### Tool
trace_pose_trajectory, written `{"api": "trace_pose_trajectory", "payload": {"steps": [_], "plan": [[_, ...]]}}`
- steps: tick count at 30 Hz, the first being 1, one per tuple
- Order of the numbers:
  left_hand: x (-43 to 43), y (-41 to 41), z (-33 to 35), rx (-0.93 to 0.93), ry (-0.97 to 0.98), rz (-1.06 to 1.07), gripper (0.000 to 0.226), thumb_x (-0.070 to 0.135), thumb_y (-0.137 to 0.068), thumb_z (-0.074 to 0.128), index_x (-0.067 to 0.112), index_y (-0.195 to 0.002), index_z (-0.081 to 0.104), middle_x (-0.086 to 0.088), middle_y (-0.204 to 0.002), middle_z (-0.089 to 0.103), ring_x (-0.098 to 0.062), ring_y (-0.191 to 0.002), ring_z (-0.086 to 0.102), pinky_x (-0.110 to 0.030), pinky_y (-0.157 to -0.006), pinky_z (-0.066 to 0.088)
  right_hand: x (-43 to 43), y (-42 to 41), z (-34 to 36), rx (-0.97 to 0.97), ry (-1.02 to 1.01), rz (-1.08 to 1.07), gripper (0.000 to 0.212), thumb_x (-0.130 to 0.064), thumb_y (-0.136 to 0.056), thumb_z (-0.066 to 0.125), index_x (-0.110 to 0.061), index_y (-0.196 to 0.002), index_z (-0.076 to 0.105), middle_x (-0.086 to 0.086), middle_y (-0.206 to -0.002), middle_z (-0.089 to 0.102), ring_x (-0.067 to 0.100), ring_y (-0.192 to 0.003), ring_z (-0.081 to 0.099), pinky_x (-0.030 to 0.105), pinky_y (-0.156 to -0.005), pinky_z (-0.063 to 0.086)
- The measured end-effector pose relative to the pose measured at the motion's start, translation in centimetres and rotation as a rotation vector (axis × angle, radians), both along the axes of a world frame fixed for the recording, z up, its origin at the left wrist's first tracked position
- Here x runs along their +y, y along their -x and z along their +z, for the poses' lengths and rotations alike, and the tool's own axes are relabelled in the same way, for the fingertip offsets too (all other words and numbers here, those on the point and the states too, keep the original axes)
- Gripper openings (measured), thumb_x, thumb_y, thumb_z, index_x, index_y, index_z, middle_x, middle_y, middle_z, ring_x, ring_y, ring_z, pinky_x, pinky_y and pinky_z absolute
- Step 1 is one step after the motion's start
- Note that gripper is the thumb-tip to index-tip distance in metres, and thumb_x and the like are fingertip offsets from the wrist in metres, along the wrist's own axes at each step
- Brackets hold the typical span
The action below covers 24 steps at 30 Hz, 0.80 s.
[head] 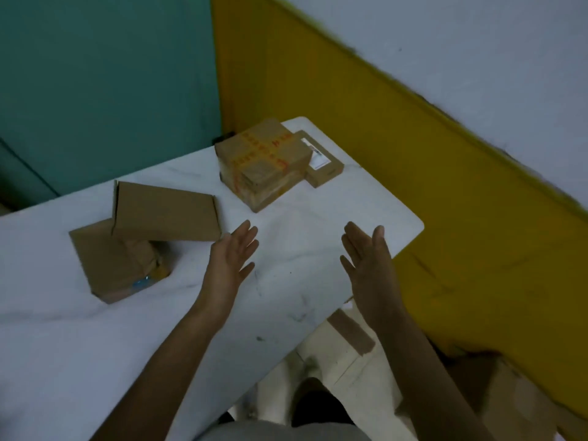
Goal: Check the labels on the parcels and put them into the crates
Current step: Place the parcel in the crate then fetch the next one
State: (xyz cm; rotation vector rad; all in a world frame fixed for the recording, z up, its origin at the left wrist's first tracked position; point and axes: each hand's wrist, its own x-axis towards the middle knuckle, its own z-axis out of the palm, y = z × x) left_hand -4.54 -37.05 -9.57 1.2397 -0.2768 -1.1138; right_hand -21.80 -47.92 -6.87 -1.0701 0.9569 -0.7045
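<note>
Left hand (234, 259) and right hand (369, 262) hover over the table (95, 345), fingers straight, empty, palms facing; likely spaced to clasp the taped parcel (264, 163) ahead. Labelled parcel (321, 160) touches its far side; flat parcel (165, 211) leans on lower parcel (108, 265) at left.

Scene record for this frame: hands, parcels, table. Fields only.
left hand: open, empty, above the table
right hand: open, empty, above table's right edge
taped parcel: far side, orange tape crossed on top
labelled parcel: beside taped parcel, white label up
flat parcel: left, lying partly on wrapped parcel
crates: none clearly in view
</note>
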Motion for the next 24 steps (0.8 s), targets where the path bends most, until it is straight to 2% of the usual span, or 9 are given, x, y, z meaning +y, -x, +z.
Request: {"api": "trace_pose_trajectory", "payload": {"steps": [2,3,6,10,14,18,21,22,24], "plan": [[-2.1,-1.0,-0.7,-0.001,-0.051,0.046,0.049,0.035,-0.103,0.011,0.023,-0.144,0.036,0.003,-0.146,0.043,-0.015,-0.132,0.042,-0.039,-0.111,0.028,-3.7,-1.7,-0.5,0.015,-0.039,0.052,0.043,-0.056,-0.097,0.022,-0.036,-0.119,0.053,0.0,-0.153,0.037,0.017,-0.14,0.035,0.04,-0.118,0.023],[-3.2,-1.4,-1.1,0.006,-0.072,0.074,0.049,0.035,-0.103,0.011,0.023,-0.144,0.036,0.003,-0.146,0.043,-0.016,-0.132,0.042,-0.039,-0.11,0.029,-5.7,-2.6,-0.9,0.017,-0.06,0.092,0.047,-0.055,-0.099,0.02,-0.032,-0.125,0.052,0.002,-0.154,0.036,0.018,-0.141,0.033,0.04,-0.118,0.022],[-6.7,-2.7,-2.1,-0.005,-0.113,0.164,0.048,0.036,-0.103,0.013,0.023,-0.144,0.035,0.003,-0.146,0.043,-0.016,-0.132,0.042,-0.039,-0.109,0.03,-11.7,-5.3,-2.1,-0.002,-0.119,0.223,0.061,-0.057,-0.098,0.017,-0.025,-0.148,0.029,0.001,-0.156,0.031,0.017,-0.143,0.027,0.038,-0.117,0.018],[-11.4,-3.7,-3.2,-0.029,-0.19,0.309,0.048,0.04,-0.103,0.018,0.024,-0.145,0.032,0.005,-0.148,0.04,-0.013,-0.13,0.041,-0.037,-0.107,0.031,-19.4,-9.4,-3.8,0.023,-0.051,0.354,0.072,-0.061,-0.086,0.034,-0.024,-0.148,0.031,-0.004,-0.151,0.039,0.012,-0.137,0.037,0.037,-0.115,0.025],[-15.6,-4.8,-4.7,-0.04,-0.306,0.433,0.052,0.043,-0.1,0.035,0.023,-0.148,0.028,0.004,-0.151,0.036,-0.012,-0.131,0.04,-0.038,-0.109,0.032,-26.6,-13.7,-5.7,0.124,-0.011,0.391,0.051,-0.041,-0.097,0.048,-0.02,-0.143,0.042,0.004,-0.142,0.051,0.019,-0.131,0.047,0.044,-0.113,0.034],[-18.5,-6.3,-6.6,-0.119,-0.475,0.417,0.061,0.042,-0.095,0.051,0.024,-0.148,0.028,0.005,-0.153,0.031,-0.015,-0.139,0.032,-0.04,-0.112,0.03,-30.6,-17.5,-6.7,0.298,0.101,0.531,0.038,-0.041,-0.096,0.051,-0.026,-0.131,0.052,-0.003,-0.127,0.06,0.014,-0.116,0.056,0.032,-0.096,0.045],[-19.8,-6.2,-6.3,-0.263,-0.42,0.422,0.039,0.042,-0.094,0.052,0.03,-0.131,0.053,0.013,-0.131,0.057,-0.006,-0.123,0.05,-0.025,-0.091,0.042,-31.2,-18.5,-6.3,0.329,0.138,0.691,0.032,-0.034,-0.095,0.057,-0.024,-0.125,0.06,-0.007,-0.121,0.064,0.014,-0.117,0.057,0.034,-0.103,0.044],[-19.8,-6.0,-6.1,-0.34,-0.397,0.497,0.034,0.04,-0.094,0.054,0.028,-0.126,0.056,0.012,-0.123,0.062,-0.005,-0.117,0.055,-0.024,-0.088,0.045,-31.1,-18.4,-5.8,0.302,0.159,0.723,0.027,-0.031,-0.094,0.059,-0.027,-0.12,0.063,-0.014,-0.116,0.067,0.007,-0.112,0.059,0.028,-0.099,0.047],[-19.1,-5.6,-4.8,-0.433,-0.357,0.679,0.041,0.038,-0.091,0.057,0.016,-0.126,0.055,0.002,-0.121,0.063,-0.009,-0.111,0.059,-0.03,-0.09,0.051,-30.6,-17.9,-4.6,0.218,0.227,0.717,0.02,-0.029,-0.093,0.06,-0.034,-0.112,0.065,-0.029,-0.099,0.068,-0.012,-0.094,0.061,0.008,-0.076,0.05]]}}
